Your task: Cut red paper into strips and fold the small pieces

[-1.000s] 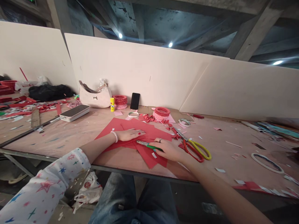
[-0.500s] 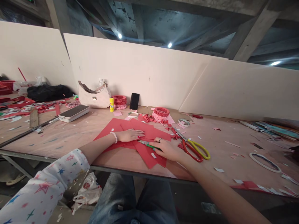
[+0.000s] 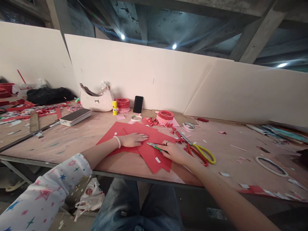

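Overlapping sheets of red paper (image 3: 120, 130) lie on the table in front of me. My left hand (image 3: 133, 140) rests flat on them, fingers stretched out and pressing the paper down. In my right hand (image 3: 174, 151) is a green-handled utility knife (image 3: 154, 146), its silvery end pointing left and lying low over the paper, just right of my left fingertips. Whether the blade touches the paper cannot be made out. Large scissors (image 3: 198, 149) with one red and one yellow handle lie to the right of my right hand. A small white scrap (image 3: 157, 159) sits on the red paper.
Behind the paper stand stacked red and pink rings (image 3: 165, 118), a yellow glue stick (image 3: 114, 108), a phone (image 3: 138, 104) leaning on the white board, and a pale handbag (image 3: 97, 101). A white case (image 3: 75, 116) lies left, a white ring (image 3: 271, 166) right. The table edge runs close to me.
My right hand and the utility knife have moved slightly to the right, away from the left fingertips. My left hand stays on the paper.
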`<state>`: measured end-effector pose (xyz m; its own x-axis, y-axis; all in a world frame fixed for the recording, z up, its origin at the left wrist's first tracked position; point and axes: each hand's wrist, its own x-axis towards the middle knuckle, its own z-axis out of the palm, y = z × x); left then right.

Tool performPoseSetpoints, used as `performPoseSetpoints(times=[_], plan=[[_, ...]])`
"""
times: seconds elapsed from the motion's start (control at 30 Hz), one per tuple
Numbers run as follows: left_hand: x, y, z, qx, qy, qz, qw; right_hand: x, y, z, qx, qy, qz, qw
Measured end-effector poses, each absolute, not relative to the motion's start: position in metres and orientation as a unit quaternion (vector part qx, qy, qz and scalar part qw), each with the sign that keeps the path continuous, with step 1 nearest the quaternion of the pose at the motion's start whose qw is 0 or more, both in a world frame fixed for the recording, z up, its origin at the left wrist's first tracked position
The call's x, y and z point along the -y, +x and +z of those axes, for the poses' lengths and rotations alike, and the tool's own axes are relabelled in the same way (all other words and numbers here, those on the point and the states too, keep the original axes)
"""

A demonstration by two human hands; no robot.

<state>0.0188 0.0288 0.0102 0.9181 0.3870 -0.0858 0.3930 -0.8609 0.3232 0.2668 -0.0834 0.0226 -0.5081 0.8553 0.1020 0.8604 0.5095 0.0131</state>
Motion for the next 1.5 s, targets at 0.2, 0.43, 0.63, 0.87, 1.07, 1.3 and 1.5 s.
performPoseSetpoints(times=[0.2,0.43,0.63,0.87,1.07,1.3,1.5], plan=[[-0.031,0.018,0.012,-0.192,0.964,-0.003,0.182,0.085,0.271,0.026,0.865,-0.499,-0.040,0.041],[-0.038,0.018,0.008,-0.164,0.956,0.053,0.237,0.087,0.271,0.029,0.895,-0.442,0.003,0.062],[-0.031,0.022,0.003,-0.216,0.965,0.002,0.148,0.080,0.266,0.027,0.899,-0.433,0.008,0.060],[-0.029,0.022,0.007,-0.237,0.964,-0.017,0.122,0.073,0.276,0.031,0.895,-0.441,0.043,0.062],[-0.032,0.022,0.003,-0.253,0.962,-0.031,0.099,0.069,0.277,0.025,0.898,-0.435,0.025,0.060],[-0.032,0.022,0.002,-0.260,0.961,-0.047,0.082,0.058,0.276,0.020,0.904,-0.426,-0.020,0.046],[-0.032,0.022,0.002,-0.264,0.959,-0.048,0.087,0.056,0.282,0.018,0.904,-0.422,-0.001,0.066]])
